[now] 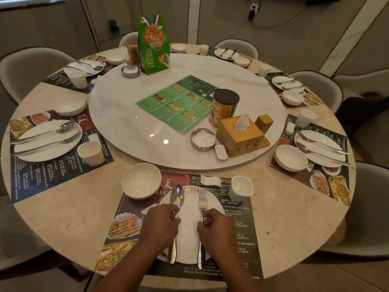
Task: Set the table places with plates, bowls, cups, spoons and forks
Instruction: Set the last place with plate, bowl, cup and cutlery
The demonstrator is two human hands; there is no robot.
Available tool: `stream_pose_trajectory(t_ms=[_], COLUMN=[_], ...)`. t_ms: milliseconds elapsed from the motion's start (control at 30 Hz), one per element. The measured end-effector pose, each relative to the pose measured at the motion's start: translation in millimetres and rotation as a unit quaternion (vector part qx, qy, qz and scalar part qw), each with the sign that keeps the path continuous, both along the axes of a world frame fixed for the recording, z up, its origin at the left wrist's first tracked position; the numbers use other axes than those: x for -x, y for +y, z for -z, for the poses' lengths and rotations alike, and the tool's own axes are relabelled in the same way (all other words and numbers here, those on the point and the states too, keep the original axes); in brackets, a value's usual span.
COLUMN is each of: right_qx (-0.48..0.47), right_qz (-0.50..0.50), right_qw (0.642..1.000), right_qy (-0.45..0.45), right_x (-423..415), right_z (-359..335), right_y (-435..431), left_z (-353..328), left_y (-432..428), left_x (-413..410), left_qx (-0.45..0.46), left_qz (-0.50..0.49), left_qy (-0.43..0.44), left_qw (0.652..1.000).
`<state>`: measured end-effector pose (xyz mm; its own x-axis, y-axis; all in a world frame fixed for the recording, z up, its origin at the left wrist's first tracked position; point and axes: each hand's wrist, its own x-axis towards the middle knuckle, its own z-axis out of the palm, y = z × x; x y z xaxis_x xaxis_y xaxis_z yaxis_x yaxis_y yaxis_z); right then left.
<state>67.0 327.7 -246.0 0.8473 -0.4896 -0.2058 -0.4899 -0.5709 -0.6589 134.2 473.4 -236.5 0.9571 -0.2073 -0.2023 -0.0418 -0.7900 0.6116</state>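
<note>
A white plate (188, 234) lies on the printed placemat (242, 239) at the near edge of the round table. My left hand (160, 225) holds the handle of a spoon (177, 198) lying along the plate's left side. My right hand (215, 227) pinches the handle of a fork (202, 200) lying along the plate's right side. Both utensils point away from me. A white bowl (141, 180) stands at the mat's upper left, and a white cup (241, 188) at its upper right.
Several other places round the table carry a plate, bowl, cup, spoon and fork. The white turntable (126, 114) holds a green menu (179, 102), tissue box (240, 134), orange canister (224, 107), green bag (153, 45) and metal dishes. Grey chairs ring the table.
</note>
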Motion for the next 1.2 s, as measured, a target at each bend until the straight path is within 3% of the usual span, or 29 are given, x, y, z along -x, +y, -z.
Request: stream_pose_trajectory(t_ms=[633,733,867,1000,1200], right_qx=[-0.027,0.009,0.084,-0.019,-0.055], right_qz=[-0.016,-0.002,0.075,0.065,0.023], right_qw=[0.999,0.999,0.99,0.997,0.998], right_qy=[-0.014,-0.047,-0.088,-0.027,-0.023], right_x=[2.8,13.3,37.4,47.3,44.7], right_z=[0.1,-0.3,9.4,12.4,1.6], right_y=[-1.0,-7.0,-25.2,-28.4,-35.8], left_z=[0.6,-0.6,2.8,3.2,7.4], left_y=[5.1,10.9,32.9,42.2,43.8], left_x=[4.5,4.8,2.6,10.5,17.8], left_qx=[0.013,0.032,0.01,0.019,0.029], left_qz=[0.011,0.001,-0.06,-0.054,-0.069], left_qy=[-0.014,-0.017,-0.084,-0.033,0.024], left_qw=[1.0,0.999,0.995,0.998,0.997])
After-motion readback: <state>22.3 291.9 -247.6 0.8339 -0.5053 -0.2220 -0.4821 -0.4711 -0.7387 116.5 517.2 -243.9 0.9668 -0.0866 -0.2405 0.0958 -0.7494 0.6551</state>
